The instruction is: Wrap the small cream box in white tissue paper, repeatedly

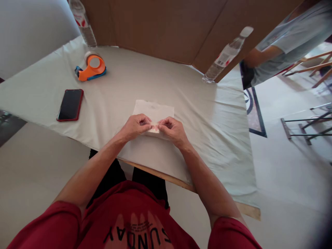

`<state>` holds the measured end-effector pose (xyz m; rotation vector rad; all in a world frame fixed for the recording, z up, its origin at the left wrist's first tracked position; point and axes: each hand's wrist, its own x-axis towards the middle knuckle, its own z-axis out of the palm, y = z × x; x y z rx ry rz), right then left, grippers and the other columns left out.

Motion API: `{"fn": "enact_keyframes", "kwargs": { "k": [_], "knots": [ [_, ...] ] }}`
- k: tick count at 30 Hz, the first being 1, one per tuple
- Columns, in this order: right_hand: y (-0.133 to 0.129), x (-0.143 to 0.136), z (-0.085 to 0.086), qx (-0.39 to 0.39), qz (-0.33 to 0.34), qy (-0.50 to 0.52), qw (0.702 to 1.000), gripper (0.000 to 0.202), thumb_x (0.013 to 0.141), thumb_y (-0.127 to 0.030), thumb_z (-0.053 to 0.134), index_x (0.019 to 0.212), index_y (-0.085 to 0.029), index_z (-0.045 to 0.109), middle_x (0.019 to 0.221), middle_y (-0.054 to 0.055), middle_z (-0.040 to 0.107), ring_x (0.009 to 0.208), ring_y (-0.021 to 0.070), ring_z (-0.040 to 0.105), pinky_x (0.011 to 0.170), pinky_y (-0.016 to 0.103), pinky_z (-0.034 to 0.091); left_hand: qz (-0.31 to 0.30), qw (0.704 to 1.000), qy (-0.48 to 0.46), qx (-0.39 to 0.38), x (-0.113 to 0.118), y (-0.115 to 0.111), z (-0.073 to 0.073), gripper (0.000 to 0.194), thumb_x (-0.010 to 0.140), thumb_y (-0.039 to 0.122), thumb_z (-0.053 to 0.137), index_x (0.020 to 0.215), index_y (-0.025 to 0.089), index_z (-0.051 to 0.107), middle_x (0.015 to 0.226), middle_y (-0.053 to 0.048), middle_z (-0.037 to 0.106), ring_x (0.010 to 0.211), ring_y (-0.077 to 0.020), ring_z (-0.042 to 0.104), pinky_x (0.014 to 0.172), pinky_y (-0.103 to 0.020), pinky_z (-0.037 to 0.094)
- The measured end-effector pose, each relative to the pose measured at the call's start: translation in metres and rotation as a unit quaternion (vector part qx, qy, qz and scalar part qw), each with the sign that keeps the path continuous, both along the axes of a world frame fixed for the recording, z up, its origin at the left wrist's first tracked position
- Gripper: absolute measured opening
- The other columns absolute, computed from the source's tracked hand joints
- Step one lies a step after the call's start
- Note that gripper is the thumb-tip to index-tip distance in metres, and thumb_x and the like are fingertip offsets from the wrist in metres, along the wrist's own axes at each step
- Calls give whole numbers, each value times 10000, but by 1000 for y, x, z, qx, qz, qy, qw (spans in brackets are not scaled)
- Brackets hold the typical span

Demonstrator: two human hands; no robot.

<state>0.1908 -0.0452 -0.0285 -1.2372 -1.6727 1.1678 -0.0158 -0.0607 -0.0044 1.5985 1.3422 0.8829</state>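
My left hand (135, 126) and my right hand (173, 130) meet low over the table's front half. Between them is a small pale strip with reddish marks (155, 128), its left end pinched by my left fingers and its right end by my right. I cannot tell what kind of thing the strip is. Under my fingers lies a white rectangular piece (153, 108), flat on the cloth; whether it is a paper sheet or a thin packet does not show. Its near edge is partly covered by my hands.
A tape dispenser (91, 69), orange and blue, sits at the back left, with a phone (70, 105) nearer. Two water bottles (84, 26) stand against a brown cardboard panel (160, 27). Pale cloth (124, 79) covers the table. Another person (285, 45) is beyond, at right.
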Motion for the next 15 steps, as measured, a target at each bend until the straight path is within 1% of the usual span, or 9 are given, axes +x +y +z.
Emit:
{"fn": "enact_keyframes", "kwargs": {
  "k": [1, 3, 4, 6, 8, 9, 11, 13, 15],
  "knots": [
    [0, 1, 0, 16, -5, -22, 1000, 191, 801, -390, 673, 804, -205, 624, 827, 42, 722, 753, 184, 637, 721, 325, 494, -2, 1000, 3, -10, 0, 1, 1, 232, 702, 385, 704, 716, 159, 654, 850, -42, 697, 739, -142, 562, 682, -268, 409],
    [-5, 2, 5, 106, -37, -101, 988, 165, 840, -366, 653, 874, -205, 641, 905, 65, 732, 840, 213, 640, 786, 362, 487, -7, 1000, 5, -29, -1, 3, 1, 240, 697, 386, 713, 756, 160, 663, 742, -8, 642, 689, -131, 522, 635, -255, 383],
    [-10, 1, 9, 171, -57, -153, 972, 150, 866, -343, 640, 915, -202, 655, 981, 85, 736, 913, 233, 636, 838, 388, 470, -11, 999, 4, -35, -1, 4, 1, 245, 699, 389, 713, 769, 160, 661, 709, 5, 615, 674, -127, 508, 621, -251, 375],
    [-22, -3, 19, 293, -66, -254, 919, 129, 924, -288, 601, 973, -201, 682, 1114, 110, 727, 1033, 261, 606, 920, 426, 410, -17, 999, 1, -36, -1, 5, 0, 254, 700, 394, 712, 785, 164, 649, 693, 17, 593, 668, -125, 501, 621, -249, 382],
    [-34, -10, 26, 362, -11, -330, 872, 154, 971, -244, 553, 990, -203, 700, 1107, 100, 733, 1033, 258, 589, 930, 425, 365, -17, 1000, 2, -22, -1, 6, -1, 263, 693, 389, 712, 817, 166, 647, 732, 11, 614, 701, -133, 525, 658, -256, 417],
    [-38, -14, 28, 375, 24, -356, 856, 173, 985, -229, 534, 1002, -198, 703, 1075, 95, 738, 1006, 252, 585, 914, 416, 355, -13, 1000, 4, -15, -1, 7, -2, 266, 689, 378, 707, 840, 166, 651, 763, 5, 633, 727, -140, 543, 688, -263, 437],
    [-42, -21, 29, 375, 72, -391, 837, 203, 1000, -207, 502, 1024, -174, 700, 1031, 96, 737, 957, 242, 572, 878, 397, 344, -3, 1000, 13, -9, -3, 6, -1, 262, 695, 348, 676, 880, 163, 662, 831, -14, 669, 783, -154, 579, 749, -280, 465],
    [-42, -23, 28, 362, 89, -412, 831, 220, 1009, -190, 476, 1022, -157, 693, 1029, 101, 728, 940, 238, 554, 864, 383, 333, 7, 1000, 29, -6, -7, 2, 0, 267, 713, 328, 639, 919, 161, 674, 879, -28, 691, 819, -165, 602, 785, -291, 474],
    [-39, -23, 28, 354, 100, -427, 826, 218, 1007, -178, 468, 1019, -167, 685, 1035, 97, 717, 932, 236, 534, 864, 375, 315, 19, 998, 52, 0, -14, -3, 0, 312, 738, 338, 624, 989, 162, 685, 870, -24, 693, 805, -167, 606, 782, -295, 476]
  ]
}}
